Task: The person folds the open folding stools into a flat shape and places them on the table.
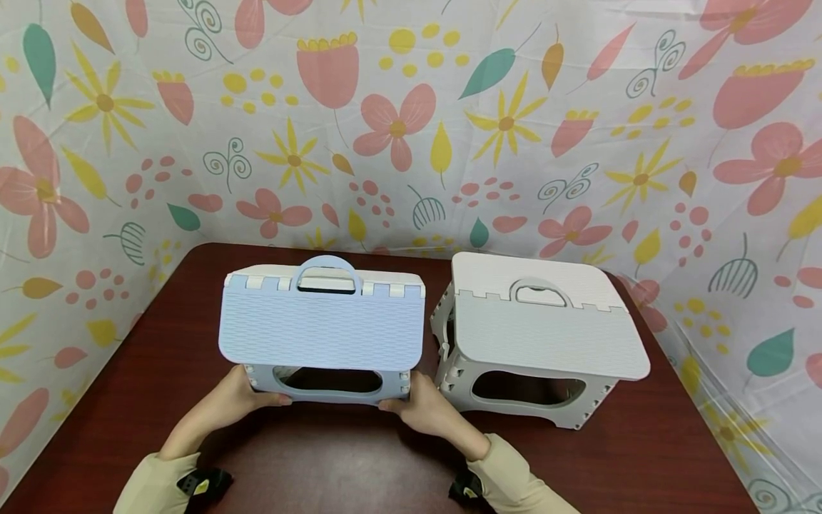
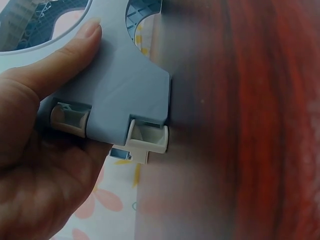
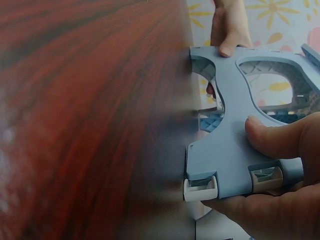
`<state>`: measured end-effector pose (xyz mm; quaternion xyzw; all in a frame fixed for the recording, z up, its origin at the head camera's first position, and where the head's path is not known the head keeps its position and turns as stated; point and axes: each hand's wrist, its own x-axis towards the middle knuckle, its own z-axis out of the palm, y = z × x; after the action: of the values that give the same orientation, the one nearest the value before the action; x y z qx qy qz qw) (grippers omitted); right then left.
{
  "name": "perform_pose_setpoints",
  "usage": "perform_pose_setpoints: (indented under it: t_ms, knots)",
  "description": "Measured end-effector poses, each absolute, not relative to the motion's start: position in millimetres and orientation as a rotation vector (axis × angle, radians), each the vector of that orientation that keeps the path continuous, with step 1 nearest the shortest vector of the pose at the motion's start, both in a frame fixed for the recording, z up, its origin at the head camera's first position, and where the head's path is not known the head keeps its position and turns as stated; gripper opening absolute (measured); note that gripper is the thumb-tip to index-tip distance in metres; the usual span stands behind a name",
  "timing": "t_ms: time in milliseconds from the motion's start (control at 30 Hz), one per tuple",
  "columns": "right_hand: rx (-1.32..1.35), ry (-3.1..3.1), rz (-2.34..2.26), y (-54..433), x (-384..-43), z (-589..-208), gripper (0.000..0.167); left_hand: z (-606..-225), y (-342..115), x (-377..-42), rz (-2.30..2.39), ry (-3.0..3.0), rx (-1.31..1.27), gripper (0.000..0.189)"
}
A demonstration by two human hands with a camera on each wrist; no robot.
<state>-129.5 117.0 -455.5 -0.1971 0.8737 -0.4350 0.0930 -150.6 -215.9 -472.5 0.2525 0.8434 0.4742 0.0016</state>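
Observation:
A blue-and-white folding step stool (image 1: 321, 332) is at the left centre in the head view, its blue half facing me. The white half shows as a narrow strip behind the hinge line, and the carry handle stands up there. My left hand (image 1: 240, 396) grips the left side of its front leg panel (image 3: 232, 100), thumb across the front. On the right side my right hand (image 1: 427, 405) holds the same panel, thumb also in front. Both wrist views show the thumbs pressed on the blue panel and fingers behind it, partly hidden. Whether the feet touch the table cannot be told.
A grey-and-white folding step stool (image 1: 546, 332) stands unfolded to the right, close to my right hand. Both stools are at a dark red wooden table (image 1: 308, 471). A flower-patterned cloth (image 1: 398, 178) hangs behind the table and along its sides.

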Motion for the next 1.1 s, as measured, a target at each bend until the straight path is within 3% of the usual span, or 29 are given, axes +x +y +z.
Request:
perform_pose_setpoints:
  t_ms: [567,1100]
  knots:
    - [-0.597,2.602,-1.306,116.6,-127.8,-456.7,0.039,-473.8,-216.2,-150.8,1.507,2.646,0.832,0.084]
    - [-0.588,2.588,-1.328,118.7,-127.6,-457.8,0.054,-472.3,-213.3,-148.7,1.455,2.725,0.726,0.086]
